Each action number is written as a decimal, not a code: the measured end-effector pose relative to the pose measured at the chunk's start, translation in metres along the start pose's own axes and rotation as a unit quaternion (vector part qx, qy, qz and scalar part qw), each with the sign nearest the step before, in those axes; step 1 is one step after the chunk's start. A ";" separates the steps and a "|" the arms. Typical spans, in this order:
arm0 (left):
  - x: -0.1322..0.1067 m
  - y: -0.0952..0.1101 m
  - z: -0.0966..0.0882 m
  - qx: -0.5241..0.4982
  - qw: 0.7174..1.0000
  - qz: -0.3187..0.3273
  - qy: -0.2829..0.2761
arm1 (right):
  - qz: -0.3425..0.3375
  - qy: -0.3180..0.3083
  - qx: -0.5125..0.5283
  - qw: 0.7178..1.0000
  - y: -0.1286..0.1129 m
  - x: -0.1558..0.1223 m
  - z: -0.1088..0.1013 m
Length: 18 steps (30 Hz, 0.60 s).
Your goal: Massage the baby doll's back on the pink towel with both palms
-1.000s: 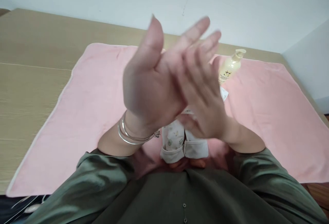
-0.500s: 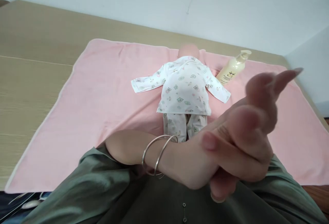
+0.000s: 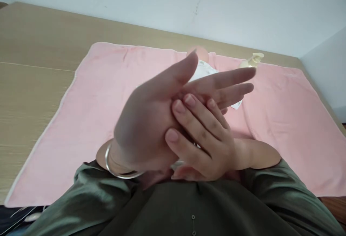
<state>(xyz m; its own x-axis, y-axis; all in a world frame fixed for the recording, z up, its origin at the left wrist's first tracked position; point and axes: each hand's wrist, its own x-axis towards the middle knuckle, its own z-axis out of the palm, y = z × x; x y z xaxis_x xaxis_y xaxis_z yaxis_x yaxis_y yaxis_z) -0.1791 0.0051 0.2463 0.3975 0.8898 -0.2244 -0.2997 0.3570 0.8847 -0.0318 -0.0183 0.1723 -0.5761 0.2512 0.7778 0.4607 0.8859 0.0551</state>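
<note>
My two hands are raised in front of my chest and pressed together, with nothing in either. My left hand point(image 3: 146, 127) wears silver bangles point(image 3: 119, 173) at the wrist; its fingers stretch out to the right, palm turned up. The fingers of my right hand point(image 3: 208, 145) lie across the left palm, slightly apart. Behind the hands a baby doll point(image 3: 201, 52) in a white printed suit lies on a pink towel point(image 3: 102, 95), mostly hidden; only its head and a bit of clothing show. A cream pump bottle point(image 3: 252, 60) lies next to the doll on the right.
The towel covers a light wooden table point(image 3: 32, 84) that meets a pale wall point(image 3: 270, 8) at the back. My dark green sleeves and shirt front point(image 3: 189, 207) fill the bottom. Cables point(image 3: 24, 216) show at the lower left edge.
My hands have kept sliding over each other: from low on the right, clasped, they have come up to the middle, again covering the doll. The doll and bottle have stayed put.
</note>
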 end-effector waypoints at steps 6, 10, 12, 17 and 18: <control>0.070 -0.010 -0.018 -0.113 0.993 0.008 0.028 | 0.122 0.053 0.248 0.960 0.038 -0.003 0.032; 0.138 -0.056 -0.051 -0.010 0.973 0.177 0.147 | 0.318 0.094 0.286 0.899 0.076 -0.020 0.073; 0.163 -0.076 -0.067 0.071 0.935 0.283 0.202 | 0.321 0.022 0.177 0.930 0.093 -0.028 0.092; 0.185 -0.105 -0.087 0.171 0.870 0.394 0.241 | 0.283 -0.191 0.037 0.939 0.131 -0.036 0.105; 0.185 -0.107 -0.089 0.193 0.866 0.388 0.249 | 0.291 -0.212 0.039 0.932 0.138 -0.036 0.103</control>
<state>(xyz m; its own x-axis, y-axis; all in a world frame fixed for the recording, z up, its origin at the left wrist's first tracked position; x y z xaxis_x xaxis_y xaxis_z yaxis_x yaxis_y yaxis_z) -0.1505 0.1570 0.0734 -0.2460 0.8661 0.4351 0.0405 -0.4393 0.8974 -0.0169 0.1346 0.0870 -0.4668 0.8144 0.3447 0.7374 0.5736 -0.3566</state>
